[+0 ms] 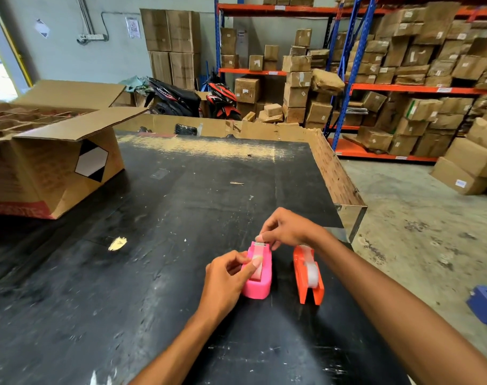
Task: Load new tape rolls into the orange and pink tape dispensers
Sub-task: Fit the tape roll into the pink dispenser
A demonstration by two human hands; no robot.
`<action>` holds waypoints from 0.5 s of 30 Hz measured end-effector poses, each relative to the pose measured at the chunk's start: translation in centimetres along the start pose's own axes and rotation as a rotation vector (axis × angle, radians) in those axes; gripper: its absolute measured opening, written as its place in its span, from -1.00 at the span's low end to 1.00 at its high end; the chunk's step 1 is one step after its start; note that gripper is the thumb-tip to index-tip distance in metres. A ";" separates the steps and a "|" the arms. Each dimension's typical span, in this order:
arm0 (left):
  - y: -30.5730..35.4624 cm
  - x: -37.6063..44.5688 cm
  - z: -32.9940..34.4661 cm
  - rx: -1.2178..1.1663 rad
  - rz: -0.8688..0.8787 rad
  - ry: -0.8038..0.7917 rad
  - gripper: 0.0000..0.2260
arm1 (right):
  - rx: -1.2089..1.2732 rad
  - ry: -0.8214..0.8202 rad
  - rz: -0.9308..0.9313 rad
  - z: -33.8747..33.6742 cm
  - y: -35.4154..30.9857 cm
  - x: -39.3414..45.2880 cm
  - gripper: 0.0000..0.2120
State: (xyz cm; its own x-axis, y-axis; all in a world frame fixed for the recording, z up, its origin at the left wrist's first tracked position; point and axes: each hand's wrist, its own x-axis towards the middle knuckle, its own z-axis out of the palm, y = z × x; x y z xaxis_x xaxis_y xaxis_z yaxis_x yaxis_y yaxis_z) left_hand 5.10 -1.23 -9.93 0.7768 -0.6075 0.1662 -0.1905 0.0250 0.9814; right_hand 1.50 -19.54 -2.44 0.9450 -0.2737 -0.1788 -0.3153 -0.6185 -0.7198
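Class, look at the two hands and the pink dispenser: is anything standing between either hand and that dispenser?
Nothing visible does. The left hand already touches the pink dispenser at its roll, and the right hand has fingertips at its cutter end. The orange dispenser stands apart to the right, clear of both hands.

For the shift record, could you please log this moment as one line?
left hand: steadying pink dispenser | right hand: at its cutter end | orange dispenser: roll in, untouched
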 end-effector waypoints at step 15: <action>0.1 -0.2 0.1 -0.026 0.010 0.006 -0.78 | 0.253 -0.097 0.367 0.0 -0.6 1.1 -0.93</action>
State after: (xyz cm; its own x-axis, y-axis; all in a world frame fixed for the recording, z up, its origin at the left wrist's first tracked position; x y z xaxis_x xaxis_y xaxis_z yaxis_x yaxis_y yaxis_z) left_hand 4.88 -1.15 -9.83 0.7786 -0.6022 0.1762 -0.1827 0.0511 0.9818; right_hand 2.73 -19.49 -2.18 0.7824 -0.3632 -0.5059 -0.6110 -0.2910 -0.7362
